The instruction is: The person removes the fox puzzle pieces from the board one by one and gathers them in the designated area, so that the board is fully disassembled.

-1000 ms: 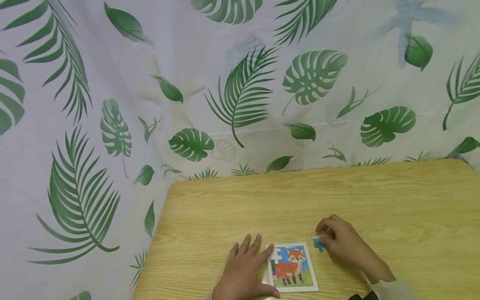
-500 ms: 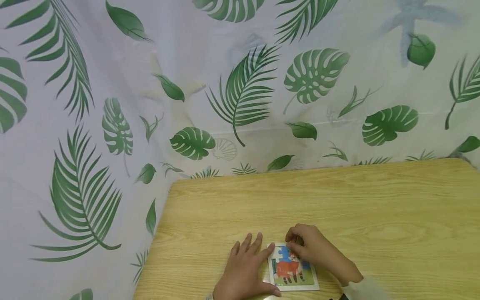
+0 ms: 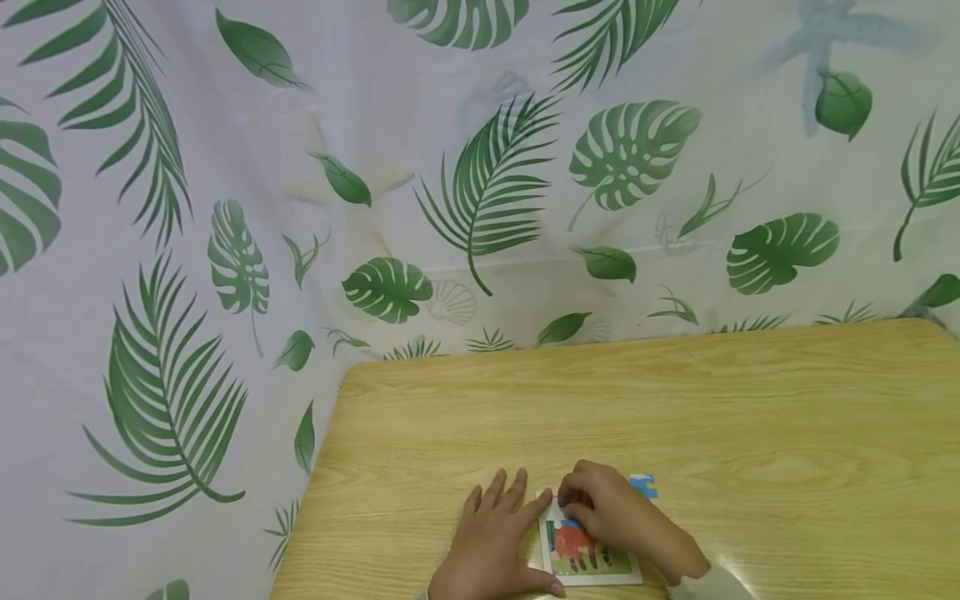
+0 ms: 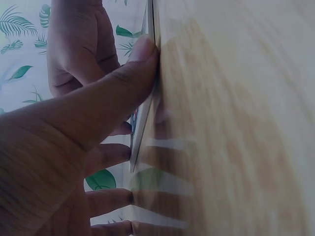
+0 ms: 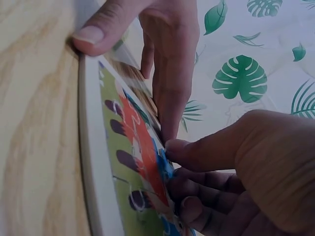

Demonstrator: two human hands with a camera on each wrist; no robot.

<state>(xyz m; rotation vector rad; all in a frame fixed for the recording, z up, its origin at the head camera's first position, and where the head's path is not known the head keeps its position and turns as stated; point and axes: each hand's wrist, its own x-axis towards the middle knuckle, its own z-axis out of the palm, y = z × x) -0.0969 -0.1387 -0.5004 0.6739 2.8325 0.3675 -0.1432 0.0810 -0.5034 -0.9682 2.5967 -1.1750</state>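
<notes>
A jigsaw puzzle in a white frame [image 3: 603,579], with a picture of an orange fox, lies on the table. My left hand [image 3: 487,540] is spread flat at its left side, index fingertip at the upper left corner and thumb at the lower edge. The right hand [image 3: 613,510] is over the top of the puzzle and hides the fox's head in the head view. Its thumb and fingers pinch a small blue puzzle piece [image 5: 164,163], mostly hidden by the fingertips. Another puzzle piece [image 3: 642,485], blue and white, lies on the table just right of the frame.
The wooden table [image 3: 787,425] extends behind and to the right of the puzzle. Behind it hangs a white cloth [image 3: 525,317] printed with green leaves, which also runs down the left side.
My right hand has moved left from beside the puzzle to over its upper left part, bringing a piece along. The blue and white piece now shows on the table. My left hand stays in place.
</notes>
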